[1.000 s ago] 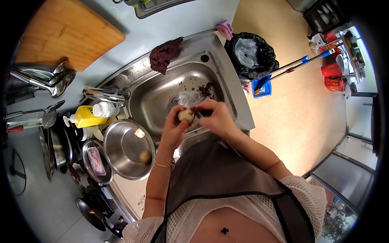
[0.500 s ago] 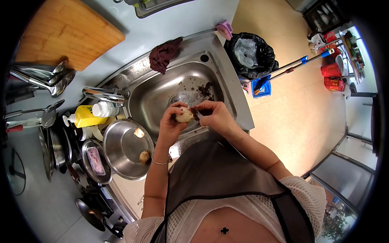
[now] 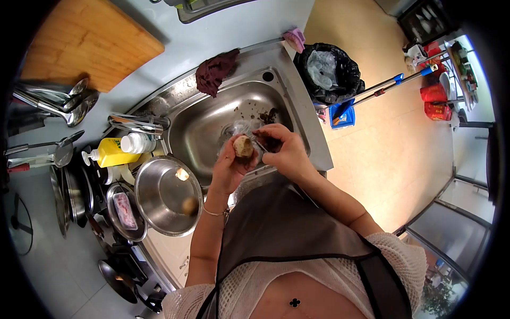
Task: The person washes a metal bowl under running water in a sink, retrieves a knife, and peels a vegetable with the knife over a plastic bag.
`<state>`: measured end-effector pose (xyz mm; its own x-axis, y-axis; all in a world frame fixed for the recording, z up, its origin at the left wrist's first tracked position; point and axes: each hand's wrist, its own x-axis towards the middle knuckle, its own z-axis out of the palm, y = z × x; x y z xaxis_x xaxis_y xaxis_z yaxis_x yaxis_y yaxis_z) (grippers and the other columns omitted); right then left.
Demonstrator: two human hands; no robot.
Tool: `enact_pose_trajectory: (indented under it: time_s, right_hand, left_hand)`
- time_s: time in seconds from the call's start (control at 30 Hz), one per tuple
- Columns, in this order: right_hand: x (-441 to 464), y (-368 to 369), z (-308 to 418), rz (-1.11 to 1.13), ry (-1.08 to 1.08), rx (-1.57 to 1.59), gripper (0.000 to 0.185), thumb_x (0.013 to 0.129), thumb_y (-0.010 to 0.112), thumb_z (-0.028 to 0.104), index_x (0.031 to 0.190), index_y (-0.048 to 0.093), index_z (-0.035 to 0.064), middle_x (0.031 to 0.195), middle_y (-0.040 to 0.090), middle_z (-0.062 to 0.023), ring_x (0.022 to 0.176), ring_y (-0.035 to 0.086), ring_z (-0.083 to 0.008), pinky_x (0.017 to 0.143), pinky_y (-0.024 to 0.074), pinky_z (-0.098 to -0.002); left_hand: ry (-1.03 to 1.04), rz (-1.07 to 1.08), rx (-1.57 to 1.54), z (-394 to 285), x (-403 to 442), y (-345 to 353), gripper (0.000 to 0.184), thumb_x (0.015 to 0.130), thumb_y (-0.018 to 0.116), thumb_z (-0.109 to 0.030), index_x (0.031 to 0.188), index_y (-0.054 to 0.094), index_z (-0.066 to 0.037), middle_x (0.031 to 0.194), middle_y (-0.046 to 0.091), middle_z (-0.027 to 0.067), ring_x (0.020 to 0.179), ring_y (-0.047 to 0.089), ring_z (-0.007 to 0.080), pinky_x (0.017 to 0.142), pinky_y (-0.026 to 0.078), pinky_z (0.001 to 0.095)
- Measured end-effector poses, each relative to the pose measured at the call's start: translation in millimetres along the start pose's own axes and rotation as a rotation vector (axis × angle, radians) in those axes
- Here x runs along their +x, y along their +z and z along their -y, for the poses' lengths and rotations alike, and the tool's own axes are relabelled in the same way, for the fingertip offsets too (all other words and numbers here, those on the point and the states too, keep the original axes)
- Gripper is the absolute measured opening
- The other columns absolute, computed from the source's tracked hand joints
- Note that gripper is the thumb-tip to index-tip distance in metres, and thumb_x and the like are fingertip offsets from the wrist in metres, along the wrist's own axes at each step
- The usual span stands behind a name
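Observation:
My left hand (image 3: 228, 169) is closed round a pale, roundish vegetable (image 3: 243, 146) with brownish patches, perhaps partly peeled; its exact kind is unclear. Close beside it, to the right, my right hand (image 3: 287, 151) has its fingers curled and pinched. Something dark and brown shows between those fingers, but I cannot make out what it is. Both hands are over the near side of the steel sink (image 3: 196, 127). Dark brown scraps (image 3: 270, 115) and crumpled clear plastic (image 3: 241, 128) lie in the basin behind the hands.
Left of the sink, a steel bowl (image 3: 154, 196) contains a round brownish piece and a pale piece. A yellow pump bottle (image 3: 112, 152) and the faucet (image 3: 138, 125) stand nearby. A dark red cloth (image 3: 215, 72) drapes the back rim. The black-lined bin (image 3: 345, 69) is at right.
My left hand has turned the vegetable, so a browner side now faces up, and its fingers have shifted beneath it. My right hand has drawn slightly away from the vegetable.

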<state>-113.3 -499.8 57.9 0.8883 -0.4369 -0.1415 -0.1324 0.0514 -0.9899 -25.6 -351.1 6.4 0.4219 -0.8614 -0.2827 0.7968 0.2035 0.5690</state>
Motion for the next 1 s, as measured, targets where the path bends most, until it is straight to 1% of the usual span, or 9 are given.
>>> enact_pose_trajectory:
  time_s: [0.23,0.3,0.33,0.43,0.53,0.63,0.77,0.87,1.0]
  right_hand:
    - [-2.9,9.6,-10.1,-0.039,-0.133,-0.156,0.042,0.057,0.059,-0.006,0.099,0.058,-0.0027,0.098,0.053,-0.0077,0.089,0.054,-0.0132,0.078,0.043,-0.0233]
    - [0.7,5.7,-15.2,0.017,-0.049,-0.013,0.032,0.055,0.058,0.0,0.087,0.061,-0.0041,0.086,0.056,-0.0121,0.08,0.057,-0.0225,0.073,0.0436,-0.0255]
    - [2.0,4.8,-15.0,0.018,-0.05,-0.013,0.032,0.055,0.058,0.0,0.087,0.061,-0.0041,0.086,0.056,-0.0121,0.08,0.057,-0.0225,0.073,0.0436,-0.0255]
    - [5.6,0.0,-15.5,0.073,0.137,0.168,0.027,0.055,0.058,0.0,0.082,0.062,-0.0041,0.087,0.057,-0.0115,0.079,0.058,-0.0218,0.071,0.0439,-0.0246]
    - [13.6,-6.0,-30.3,0.082,0.23,0.065,0.042,0.057,0.053,-0.007,0.099,0.058,-0.0033,0.104,0.054,-0.0123,0.093,0.054,-0.0161,0.081,0.042,-0.025]
    - [22.2,-11.2,-62.5,-0.25,-0.15,-0.399,0.068,0.055,0.057,-0.001,0.12,0.038,-0.0007,0.116,0.045,-0.0181,0.11,0.043,-0.0278,0.094,0.0335,-0.0325]
    - [26.3,-11.2,-70.1,-0.273,-0.134,-0.41,0.068,0.054,0.061,0.0,0.118,0.037,-0.0017,0.122,0.036,-0.0215,0.114,0.035,-0.0361,0.094,0.0323,-0.0375]
    - [23.3,-8.9,-58.8,-0.255,-0.069,-0.44,0.071,0.053,0.061,-0.001,0.119,0.034,-0.001,0.117,0.038,-0.0201,0.111,0.036,-0.0353,0.093,0.0337,-0.0372]
    - [8.1,10.4,-35.8,-0.071,-0.045,-0.174,0.073,0.056,0.058,-0.001,0.124,0.032,0.0063,0.122,0.037,-0.0117,0.115,0.037,-0.0258,0.09,0.0358,-0.034]
  left_hand:
    - [-0.101,-0.171,-0.029,2.0,-0.7,10.2,0.043,0.088,0.041,-0.041,0.119,0.04,-0.011,0.103,0.051,0.0062,0.086,0.054,0.0179,0.072,0.047,0.0303]
    - [-0.126,-0.065,-0.043,-0.4,-3.1,-1.8,0.043,0.088,0.042,-0.041,0.118,0.04,-0.011,0.103,0.051,0.0058,0.088,0.053,0.0175,0.073,0.047,0.03]
    - [-0.152,0.041,-0.055,-2.4,-4.4,-6.7,0.043,0.087,0.044,-0.04,0.118,0.04,-0.01,0.104,0.05,0.0054,0.09,0.052,0.0172,0.075,0.047,0.0296]
    - [-0.16,0.004,-0.005,-9.8,-7.6,-1.1,0.048,0.083,0.053,-0.036,0.119,0.039,-0.007,0.106,0.05,0.0063,0.096,0.051,0.0193,0.078,0.045,0.0301]
    - [0.003,-0.168,0.208,-14.1,-8.9,2.9,0.052,0.075,0.067,-0.021,0.117,0.04,-0.006,0.104,0.05,0.0059,0.096,0.051,0.0182,0.079,0.045,0.0305]
    - [0.163,-0.251,0.433,-8.8,-9.7,-20.6,0.055,0.07,0.07,-0.007,0.116,0.04,-0.005,0.104,0.049,0.0065,0.094,0.051,0.0161,0.08,0.045,0.0289]
    - [0.178,-0.334,0.393,-7.9,-10.3,-21.3,0.066,0.064,0.074,-0.003,0.119,0.037,-0.003,0.102,0.051,0.0069,0.091,0.052,0.0152,0.08,0.045,0.027]
    - [0.266,-0.347,0.367,-4.8,-5.4,-8.7,0.065,0.066,0.072,-0.004,0.121,0.036,-0.003,0.099,0.052,0.0066,0.09,0.053,0.0151,0.079,0.045,0.0263]
    - [0.104,-0.394,0.275,-4.1,-2.9,7.5,0.055,0.072,0.064,0.001,0.121,0.038,-0.003,0.102,0.053,0.0073,0.091,0.054,0.0165,0.08,0.044,0.0266]
